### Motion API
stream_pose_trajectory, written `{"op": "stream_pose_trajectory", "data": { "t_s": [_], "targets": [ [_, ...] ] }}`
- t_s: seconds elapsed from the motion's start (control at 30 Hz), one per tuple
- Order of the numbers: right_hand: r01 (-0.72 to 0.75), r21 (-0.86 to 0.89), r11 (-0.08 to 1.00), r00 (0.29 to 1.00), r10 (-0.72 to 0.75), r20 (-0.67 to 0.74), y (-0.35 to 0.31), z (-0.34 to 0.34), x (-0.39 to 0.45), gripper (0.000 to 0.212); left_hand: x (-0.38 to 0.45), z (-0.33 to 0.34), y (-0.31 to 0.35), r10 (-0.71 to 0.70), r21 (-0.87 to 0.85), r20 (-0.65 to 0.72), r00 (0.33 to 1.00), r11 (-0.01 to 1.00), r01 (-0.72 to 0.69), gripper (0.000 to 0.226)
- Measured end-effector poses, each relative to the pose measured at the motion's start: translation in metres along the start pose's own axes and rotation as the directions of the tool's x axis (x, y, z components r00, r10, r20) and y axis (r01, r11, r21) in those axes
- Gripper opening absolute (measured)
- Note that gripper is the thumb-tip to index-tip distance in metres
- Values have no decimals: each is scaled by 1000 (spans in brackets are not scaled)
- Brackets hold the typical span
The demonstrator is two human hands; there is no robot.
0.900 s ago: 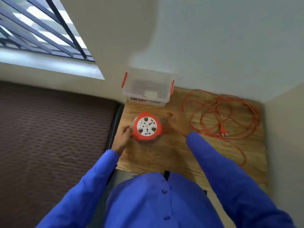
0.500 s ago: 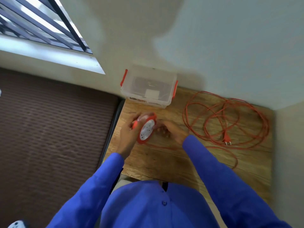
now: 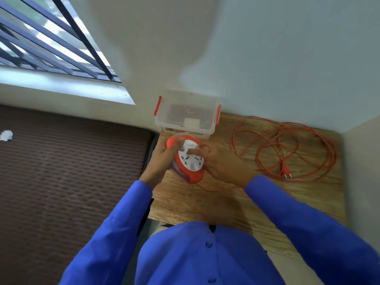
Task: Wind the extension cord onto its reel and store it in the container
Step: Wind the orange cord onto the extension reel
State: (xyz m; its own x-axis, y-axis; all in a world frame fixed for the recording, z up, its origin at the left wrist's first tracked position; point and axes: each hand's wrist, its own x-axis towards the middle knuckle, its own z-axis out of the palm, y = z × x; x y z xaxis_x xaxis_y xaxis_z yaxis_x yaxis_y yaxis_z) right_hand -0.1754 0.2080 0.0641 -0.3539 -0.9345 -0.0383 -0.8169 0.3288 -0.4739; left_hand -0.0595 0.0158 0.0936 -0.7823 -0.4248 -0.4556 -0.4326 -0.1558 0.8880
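The orange cord reel (image 3: 192,173) with its white socket face is lifted off the wooden table (image 3: 205,202), tilted toward me. My left hand (image 3: 162,159) grips its left rim, thumb on top. From the right, my right hand (image 3: 222,163) holds the reel with fingers on the white face. The orange extension cord (image 3: 287,149) lies in loose loops on the table's right side, its plug (image 3: 286,172) pointing toward me. A strand runs from the reel under my right wrist. The clear container (image 3: 186,116) with orange latches stands open just behind the reel, against the wall.
Walls close in behind and to the right of the table. A barred window (image 3: 51,48) is at upper left. Dark ribbed flooring (image 3: 72,171) lies left of the table, with a small white scrap (image 3: 6,135) on it.
The reel lay flat on the table with both hands beside it; now both hands have picked it up and tilted it, and hold it just in front of the container.
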Motion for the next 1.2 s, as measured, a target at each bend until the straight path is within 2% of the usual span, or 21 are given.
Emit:
{"op": "stream_pose_trajectory", "data": {
  "t_s": [0.07, 0.13, 0.2, 0.27, 0.4, 0.53, 0.6, 0.67, 0.73, 0.83, 0.9, 0.97, 1.03, 1.07, 1.13, 1.2],
  "targets": [
    [108, -90, 990, 993, -112, -36, -8, -5, -9, 52, -5, -7, 16, 40, 90, 47, 998, 995, -44, 42],
    [137, -104, 985, 985, -147, -95, -21, -11, -13, 57, -9, -9, 29, 82, 184, 71, 994, 979, -93, 43],
    [44, -88, 995, 989, -56, -137, -38, -20, -10, 65, -16, -9, 39, 102, 203, 83, 991, 972, -117, 42],
    [-81, -79, 994, 978, 65, -196, -52, -34, -6, 60, -21, -7, 47, 129, 203, 91, 987, 968, -145, 37],
    [-204, 143, 968, 935, 236, -263, -79, -56, -9, 51, -33, 6, 66, 236, 222, 36, 971, 946, -238, 28],
    [-188, 197, 962, 959, 223, -175, -84, -79, -16, 54, -42, 16, 76, 303, 217, 55, 951, 926, -308, 31],
    [-141, 218, 966, 975, 174, -140, -82, -94, -21, 59, -48, 18, 81, 301, 176, 64, 951, 935, -308, 34],
    [-116, 161, 980, 977, 142, -158, -78, -103, -27, 61, -52, 21, 86, 295, 140, 73, 953, 943, -303, 40],
    [-157, 164, 974, 960, 190, -205, -75, -110, -32, 62, -55, 24, 87, 286, 67, 111, 952, 953, -294, 47],
    [-241, 438, 866, 918, 350, -187, -74, -117, -36, 67, -56, 34, 80, 247, -297, 255, 935, 940, -167, 82],
    [-212, 558, 802, 934, 335, -126, -77, -121, -37, 64, -52, 38, 71, 249, -500, 324, 913, 864, -59, 103],
    [-165, 605, 779, 952, 286, -108, -79, -126, -36, 51, -50, 38, 68, 267, -602, 422, 866, 797, 48, 99],
    [-155, 614, 774, 945, 296, -135, -79, -128, -34, 42, -48, 35, 66, 304, -643, 520, 798, 755, 132, 79],
    [-168, 616, 769, 937, 319, -142, -78, -129, -33, 40, -46, 34, 63, 310, -649, 536, 785, 746, 149, 71],
    [-197, 655, 730, 925, 360, -124, -77, -131, -31, 47, -43, 34, 61, 314, -643, 497, 809, 760, 100, 68],
    [-198, 690, 696, 920, 375, -113, -76, -131, -29, 53, -41, 40, 60, 297, -626, 375, 878, 780, 3, 83]
  ]
}}
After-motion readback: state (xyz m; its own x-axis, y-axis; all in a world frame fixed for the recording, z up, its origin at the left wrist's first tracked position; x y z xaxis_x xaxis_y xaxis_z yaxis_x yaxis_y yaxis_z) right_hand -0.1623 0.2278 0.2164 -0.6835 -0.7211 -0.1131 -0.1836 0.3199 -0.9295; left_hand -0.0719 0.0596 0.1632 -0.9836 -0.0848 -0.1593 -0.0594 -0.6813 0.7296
